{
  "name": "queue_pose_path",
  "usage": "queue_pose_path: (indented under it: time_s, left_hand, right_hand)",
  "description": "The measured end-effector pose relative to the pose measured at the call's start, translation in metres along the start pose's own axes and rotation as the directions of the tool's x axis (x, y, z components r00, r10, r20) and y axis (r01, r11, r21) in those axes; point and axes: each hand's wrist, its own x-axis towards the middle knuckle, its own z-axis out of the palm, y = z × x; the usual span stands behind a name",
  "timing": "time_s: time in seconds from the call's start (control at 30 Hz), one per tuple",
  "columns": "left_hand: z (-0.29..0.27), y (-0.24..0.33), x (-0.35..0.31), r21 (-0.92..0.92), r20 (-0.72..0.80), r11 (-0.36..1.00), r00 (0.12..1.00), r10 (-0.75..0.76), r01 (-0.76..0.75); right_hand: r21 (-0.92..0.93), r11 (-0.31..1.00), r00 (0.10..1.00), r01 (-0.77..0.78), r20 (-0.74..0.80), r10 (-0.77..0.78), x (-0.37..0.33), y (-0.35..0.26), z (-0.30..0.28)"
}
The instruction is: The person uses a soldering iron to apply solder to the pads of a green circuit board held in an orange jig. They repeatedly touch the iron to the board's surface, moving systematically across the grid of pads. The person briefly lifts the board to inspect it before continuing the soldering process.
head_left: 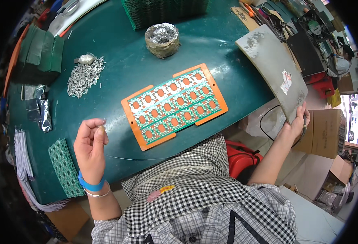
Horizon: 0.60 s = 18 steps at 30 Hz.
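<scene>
My left hand (pixel 91 142) is raised over the table's near left part, thumb and forefinger pinching a thin silvery wire whose tip pokes up. The wire trails right past the table's front edge. To its right lies an orange tray (pixel 146 143) carrying green circuit board panels (pixel 170 106) with rows of round holes. At the right, my right hand (pixel 296 123) is closed around the near corner of a large grey board (pixel 274 61). A slim dark corded tool (pixel 304 129) also shows at its fingers, with a black cable (pixel 261 124) looping beside it. The fingertips are partly hidden.
A foil-filled round pot (pixel 162 40) stands behind the tray. Small silvery parts (pixel 83 79) are heaped at left, near stacked green boards (pixel 40 51). A green panel (pixel 65 168) and white wire bundles (pixel 23 154) lie near left. A fan (pixel 314 27) and cardboard box (pixel 319 132) are at right.
</scene>
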Motion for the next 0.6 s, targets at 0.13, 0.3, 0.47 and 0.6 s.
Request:
queue_pose_path:
  time_s: [0.13, 0.3, 0.47, 0.6]
  left_hand:
    - [0.001, -0.004, 0.005, 0.032, 0.006, 0.995, 0.995, -0.095, 0.095]
    - [0.001, -0.013, 0.004, 0.116, -0.041, 0.99, 0.996, -0.077, 0.081]
    - [0.004, -0.017, 0.013, 0.335, -0.114, 0.942, 0.992, 0.049, -0.008]
    - [0.014, -0.013, 0.029, 0.452, -0.042, 0.88, 0.982, 0.185, -0.146]
  right_hand:
    - [-0.053, 0.998, 0.999, 0.032, 0.03, -0.03, -0.016, 0.019, 0.012]
    - [-0.551, 0.579, 0.797, 0.601, 0.354, -0.489, -0.035, 0.012, 0.026]
    - [-0.125, 0.849, 0.634, 0.514, 0.722, -0.277, -0.106, -0.043, 0.057]
    - [-0.046, 0.842, 0.292, 0.537, 0.947, -0.135, -0.207, -0.072, 0.102]
